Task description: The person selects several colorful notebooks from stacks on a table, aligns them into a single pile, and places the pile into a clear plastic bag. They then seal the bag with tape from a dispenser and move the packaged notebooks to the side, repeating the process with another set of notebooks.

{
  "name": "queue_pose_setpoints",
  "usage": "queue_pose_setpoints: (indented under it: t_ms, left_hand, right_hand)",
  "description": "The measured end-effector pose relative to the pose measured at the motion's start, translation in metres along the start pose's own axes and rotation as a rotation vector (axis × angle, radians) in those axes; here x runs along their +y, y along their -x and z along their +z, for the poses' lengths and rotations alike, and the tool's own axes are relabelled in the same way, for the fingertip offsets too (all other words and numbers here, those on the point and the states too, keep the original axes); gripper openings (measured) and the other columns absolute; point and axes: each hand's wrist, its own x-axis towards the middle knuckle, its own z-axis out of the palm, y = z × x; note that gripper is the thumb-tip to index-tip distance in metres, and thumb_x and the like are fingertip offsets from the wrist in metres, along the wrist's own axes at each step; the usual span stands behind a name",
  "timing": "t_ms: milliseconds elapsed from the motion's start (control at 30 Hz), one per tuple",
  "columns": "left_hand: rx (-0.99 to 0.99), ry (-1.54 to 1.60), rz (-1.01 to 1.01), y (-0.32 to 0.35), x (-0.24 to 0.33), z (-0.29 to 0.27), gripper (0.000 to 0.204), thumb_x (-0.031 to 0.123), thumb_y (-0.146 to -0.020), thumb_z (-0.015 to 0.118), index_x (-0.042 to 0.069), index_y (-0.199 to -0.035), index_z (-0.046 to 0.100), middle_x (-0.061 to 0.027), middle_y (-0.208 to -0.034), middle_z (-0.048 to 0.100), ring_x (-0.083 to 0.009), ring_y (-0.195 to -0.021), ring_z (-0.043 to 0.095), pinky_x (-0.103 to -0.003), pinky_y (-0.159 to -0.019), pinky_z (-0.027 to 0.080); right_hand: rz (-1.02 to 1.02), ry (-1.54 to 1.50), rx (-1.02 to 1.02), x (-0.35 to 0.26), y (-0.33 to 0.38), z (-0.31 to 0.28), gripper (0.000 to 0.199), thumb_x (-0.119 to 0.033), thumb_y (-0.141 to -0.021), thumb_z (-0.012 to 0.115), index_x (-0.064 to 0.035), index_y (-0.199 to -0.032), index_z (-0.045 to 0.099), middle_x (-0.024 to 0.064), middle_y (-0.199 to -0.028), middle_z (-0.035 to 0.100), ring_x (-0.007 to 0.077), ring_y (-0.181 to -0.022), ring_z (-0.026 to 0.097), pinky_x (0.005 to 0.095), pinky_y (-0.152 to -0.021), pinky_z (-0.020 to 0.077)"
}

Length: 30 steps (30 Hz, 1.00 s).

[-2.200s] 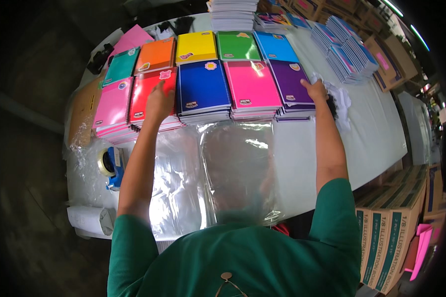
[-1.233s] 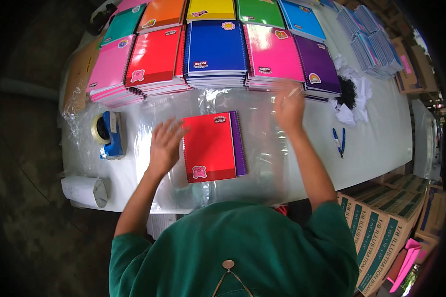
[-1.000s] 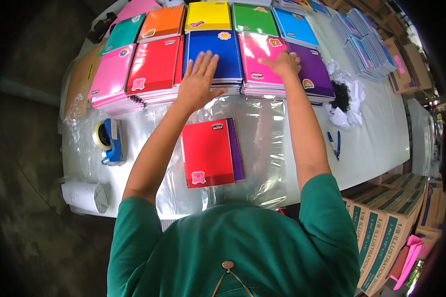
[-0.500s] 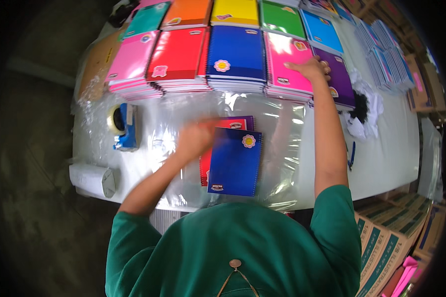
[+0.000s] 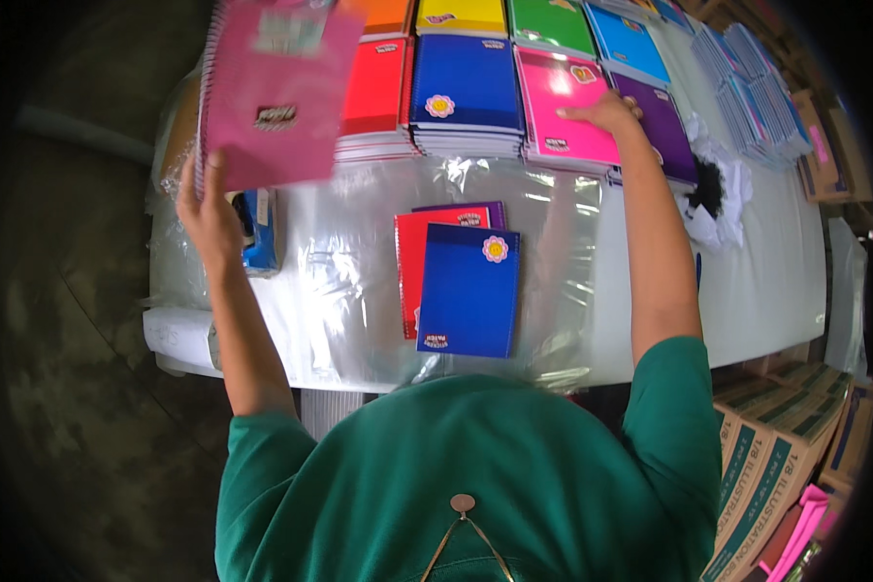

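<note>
Table (image 5: 766, 291): clear plastic sheet (image 5: 359, 281) holds a three-notebook pile, blue notebook (image 5: 469, 289) on top. Left hand (image 5: 209, 209) clenches a pink notebook (image 5: 276, 87), lifted mid-air. Right hand (image 5: 606, 112) rests flat on the magenta stack (image 5: 565, 107), gripping nothing. Gathering step; next probably stack pink squarely on blue.

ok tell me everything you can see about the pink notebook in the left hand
The pink notebook is spiral-bound, its wire coil running down its left edge. The glossy pink cover carries a pale patch near the top and a small dark label mid-cover, both motion-blurred. The left hand grips its lower left corner and holds it in the air, slightly tilted, over the left end of the table. Nothing else touches it.
</note>
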Motion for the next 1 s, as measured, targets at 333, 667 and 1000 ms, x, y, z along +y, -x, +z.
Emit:
queue_pose_setpoints:
  t_ms: [333,667,1000]
  left_hand:
    - [-0.956,-0.924,0.667,0.145,-0.067,0.049,0.048,0.007,-0.076,0.055,0.022,-0.122,0.056,-0.0014,-0.134,0.046,-0.0241,-0.128,0.035,-0.044,-0.103,0.027]
    - [-0.361,-0.717,0.407,-0.138,-0.071,0.104,0.037,0.011,-0.083,0.053,0.007,-0.119,0.053,-0.0179,-0.112,0.057,-0.0364,-0.104,0.054,-0.041,-0.088,0.042]
    - [-0.399,-1.292,0.017,-0.260,-0.207,0.157,0.056,0.046,-0.083,0.056,0.005,-0.120,0.050,-0.0227,-0.115,0.054,-0.0404,-0.106,0.051,-0.045,-0.089,0.043]
  right_hand:
    - [-0.481,-1.310,-0.077,0.010,0.091,-0.063,0.041,-0.015,-0.081,0.065,0.0061,-0.114,0.051,0.0126,-0.102,0.062,0.0173,-0.085,0.062,0.0272,-0.077,0.0494]
    - [-0.418,-0.382,-0.126,-0.011,0.230,0.103,0.049,-0.022,-0.067,0.077,-0.0048,-0.105,0.052,0.0148,-0.100,0.054,0.0302,-0.091,0.054,0.0407,-0.083,0.0429]
    - [-0.644,-0.767,0.417,-0.152,-0.048,-0.017,0.027,-0.014,-0.080,0.059,-0.0016,-0.104,0.061,0.0187,-0.085,0.064,0.0338,-0.078,0.062,0.0404,-0.069,0.0485]
